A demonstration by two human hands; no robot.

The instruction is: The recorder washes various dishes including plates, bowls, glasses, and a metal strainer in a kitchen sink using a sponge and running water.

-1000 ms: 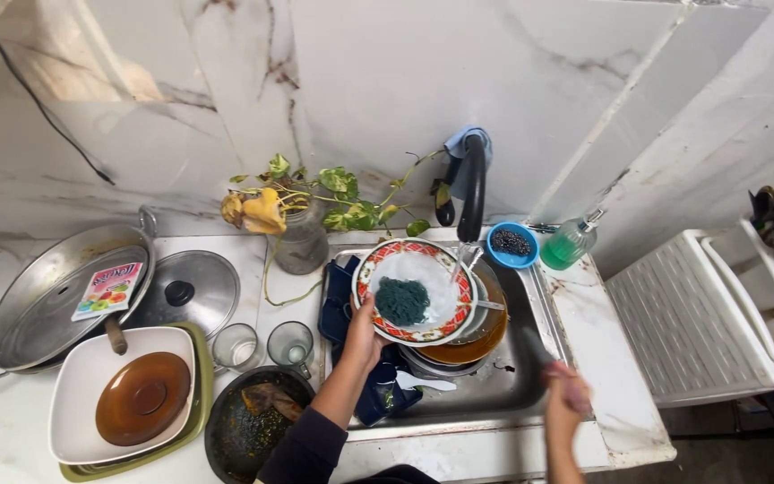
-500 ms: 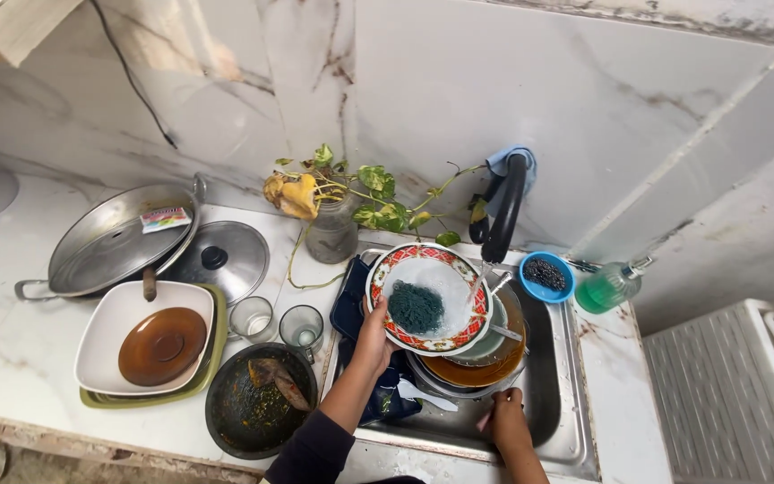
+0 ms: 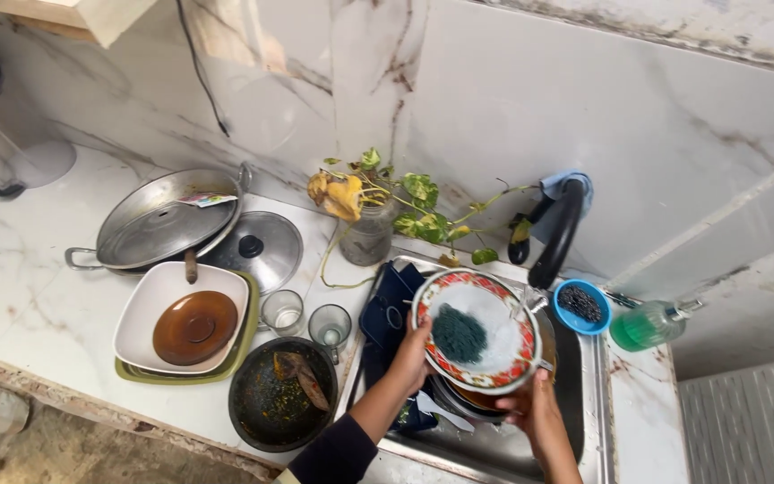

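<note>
A round plate (image 3: 505,314) with a red patterned rim is held tilted over the sink (image 3: 584,421). A dark green scrub pad (image 3: 458,332) lies on its soapy white middle. My left hand (image 3: 411,357) grips the plate's left edge. My right hand (image 3: 530,408) holds its lower right edge from below. More dirty dishes are stacked in the sink under the plate, partly hidden by it.
A black tap (image 3: 555,235) rises behind the sink, beside a small blue bowl (image 3: 581,306) and a green soap bottle (image 3: 649,324). Left of the sink are two glasses (image 3: 330,324), a dirty black pan (image 3: 281,393), stacked plates (image 3: 183,323), a lid, a large steel pan (image 3: 159,220) and a potted plant (image 3: 371,231).
My right hand has come up from the sink's front edge to the plate's lower right rim. The view has shifted left. The left hand kept its hold on the plate.
</note>
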